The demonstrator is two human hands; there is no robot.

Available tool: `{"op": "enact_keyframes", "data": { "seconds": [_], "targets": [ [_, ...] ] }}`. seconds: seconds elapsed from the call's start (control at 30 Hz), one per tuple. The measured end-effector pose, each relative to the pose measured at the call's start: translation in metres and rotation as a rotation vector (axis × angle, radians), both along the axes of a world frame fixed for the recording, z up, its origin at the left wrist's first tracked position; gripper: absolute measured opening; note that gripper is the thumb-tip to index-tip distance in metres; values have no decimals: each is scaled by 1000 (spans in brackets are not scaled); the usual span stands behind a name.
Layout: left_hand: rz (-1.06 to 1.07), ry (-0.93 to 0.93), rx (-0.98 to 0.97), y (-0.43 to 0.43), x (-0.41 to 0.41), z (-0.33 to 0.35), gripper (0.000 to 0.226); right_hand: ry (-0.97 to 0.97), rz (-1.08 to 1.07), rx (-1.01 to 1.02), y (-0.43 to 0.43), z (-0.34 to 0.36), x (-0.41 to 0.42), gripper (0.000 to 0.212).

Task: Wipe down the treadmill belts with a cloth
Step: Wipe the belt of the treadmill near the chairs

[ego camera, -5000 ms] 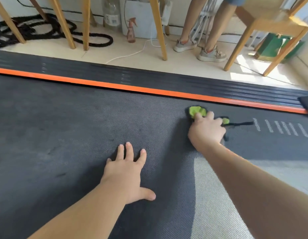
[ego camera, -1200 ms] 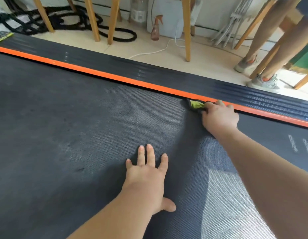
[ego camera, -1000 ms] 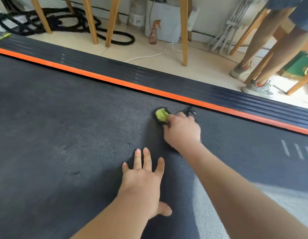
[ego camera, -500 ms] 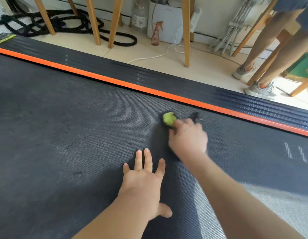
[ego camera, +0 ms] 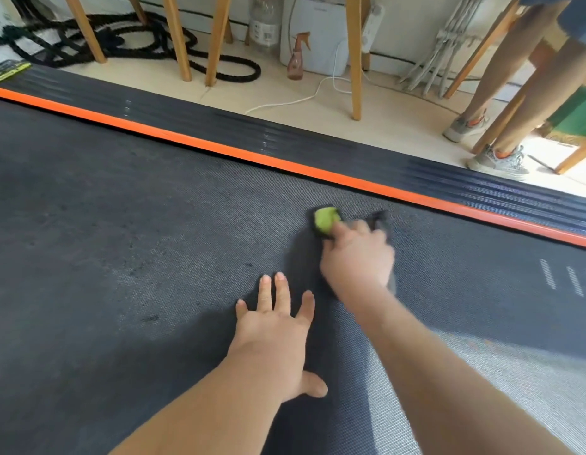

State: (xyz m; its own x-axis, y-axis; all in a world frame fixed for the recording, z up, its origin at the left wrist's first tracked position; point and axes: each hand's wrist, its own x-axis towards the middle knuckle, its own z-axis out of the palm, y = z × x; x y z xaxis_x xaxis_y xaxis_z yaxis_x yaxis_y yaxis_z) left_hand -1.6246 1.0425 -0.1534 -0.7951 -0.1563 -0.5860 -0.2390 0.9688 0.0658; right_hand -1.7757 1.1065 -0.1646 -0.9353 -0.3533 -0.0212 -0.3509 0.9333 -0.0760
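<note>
The dark grey treadmill belt fills most of the view. A lime-green and black cloth lies on it a short way from the orange side strip. My right hand lies on top of the cloth and presses it against the belt; it is blurred and hides most of the cloth. My left hand lies flat on the belt nearer to me, fingers spread and straight, holding nothing.
Beyond the orange strip runs a ribbed black side rail. On the floor behind are wooden chair legs, a coiled black rope, a spray bottle, a white cable and another person's legs and sneakers.
Over the last second my right hand slid the cloth from the orange strip down-left onto the belt, then back a little to the right. My left hand stayed planted.
</note>
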Motion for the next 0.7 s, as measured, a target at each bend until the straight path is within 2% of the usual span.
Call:
{"op": "enact_keyframes", "data": {
  "seconds": [0.1, 0.23, 0.33, 0.4, 0.47, 0.53, 0.6, 0.7],
  "targets": [
    [-17, -27, -22, -1, -1, 3, 133, 60, 268, -20, -11, -4, 53, 29],
    [-35, 42, 31, -5, 7, 9, 128, -177, 232, -11, 0, 14, 47, 33],
    [-53, 105, 135, -23, 25, 17, 120, -241, 224, 42, 2, 21, 57, 41],
    [-71, 135, 99, -41, 43, 24, 117, -284, 233, 111, 2, 25, 66, 50],
    [-5, 120, -53, -66, 57, 29, 127, -329, 260, 155, 5, 31, 67, 59],
    [149, 25, -133, -89, 68, 29, 143, -376, 312, 170, 12, 34, 62, 69],
    [249, -58, -93, -103, 80, 24, 149, -404, 380, 183, 23, 39, 56, 79],
    [300, -45, -2, -111, 94, 10, 145, -325, 499, 273, 34, 44, 44, 86]
  ]
}}
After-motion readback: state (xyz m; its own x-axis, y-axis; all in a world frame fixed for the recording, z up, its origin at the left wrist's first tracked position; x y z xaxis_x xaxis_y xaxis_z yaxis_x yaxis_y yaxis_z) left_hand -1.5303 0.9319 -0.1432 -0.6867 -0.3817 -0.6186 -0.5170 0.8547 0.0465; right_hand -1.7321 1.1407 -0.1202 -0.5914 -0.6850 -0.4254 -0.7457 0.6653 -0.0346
